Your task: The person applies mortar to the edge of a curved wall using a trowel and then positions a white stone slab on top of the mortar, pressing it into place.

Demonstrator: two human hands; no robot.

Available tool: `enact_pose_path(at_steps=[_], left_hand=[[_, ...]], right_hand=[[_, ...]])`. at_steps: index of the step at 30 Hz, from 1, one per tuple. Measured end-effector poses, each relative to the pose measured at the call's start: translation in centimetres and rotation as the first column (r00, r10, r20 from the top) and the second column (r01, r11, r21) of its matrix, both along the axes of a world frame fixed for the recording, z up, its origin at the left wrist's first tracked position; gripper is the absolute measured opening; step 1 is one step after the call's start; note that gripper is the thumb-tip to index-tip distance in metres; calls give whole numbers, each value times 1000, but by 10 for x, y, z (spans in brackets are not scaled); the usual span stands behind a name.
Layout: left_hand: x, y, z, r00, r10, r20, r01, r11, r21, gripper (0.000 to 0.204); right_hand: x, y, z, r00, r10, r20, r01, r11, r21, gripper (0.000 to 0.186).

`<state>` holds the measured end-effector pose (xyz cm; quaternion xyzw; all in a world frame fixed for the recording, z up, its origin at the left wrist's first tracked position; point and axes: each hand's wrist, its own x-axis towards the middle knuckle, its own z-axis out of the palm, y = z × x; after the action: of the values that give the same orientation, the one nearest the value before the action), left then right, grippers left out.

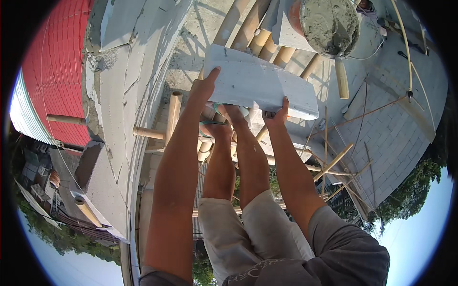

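A long pale grey lightweight concrete block (260,81) is held out in front of me, over the bamboo poles near my feet. My left hand (205,86) grips its left end, with the thumb up on the face and the fingers hidden beneath. Near the block's right end, my right hand (278,114) holds the near lower edge, its thumb against the face. The block tilts slightly down to the right. Just beyond its right end stands a bucket (305,16) of wet grey mortar, with a wooden-handled trowel (341,78) resting in it.
Bamboo poles (242,24) form the platform beneath me, with gaps showing between them. A grey block wall (138,62) runs along my left, and a red roof (57,62) lies beyond it. Crossed bamboo scaffolding (334,162) and another block wall (396,148) are on the right.
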<state>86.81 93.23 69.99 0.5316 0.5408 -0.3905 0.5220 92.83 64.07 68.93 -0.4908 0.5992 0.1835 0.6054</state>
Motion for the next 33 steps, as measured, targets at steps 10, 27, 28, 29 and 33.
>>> enact_pose_path(at_steps=[10, 27, 28, 29, 33], left_hand=[[-19, 55, -4, 830, 521, -201, -556, 800, -224, 60], [34, -66, 17, 220, -969, 110, 414, 195, 889, 36], [30, -67, 25, 238, -965, 112, 408, 204, 890, 36], [24, -59, 31, 234, -964, 123, 429, 216, 877, 38], [-9, -25, 81, 294, -933, 207, 530, 339, 777, 48]], right_hand=[[45, 78, 31, 955, 144, -259, -229, 914, -336, 55], [99, -21, 59, -545, 654, -524, -354, -746, -564, 59], [99, -24, 65, -548, 648, -529, -315, -746, -587, 53], [101, -14, 69, -550, 652, -522, -273, -731, -625, 48], [79, 20, 132, -590, 628, -508, -292, -752, -590, 50]])
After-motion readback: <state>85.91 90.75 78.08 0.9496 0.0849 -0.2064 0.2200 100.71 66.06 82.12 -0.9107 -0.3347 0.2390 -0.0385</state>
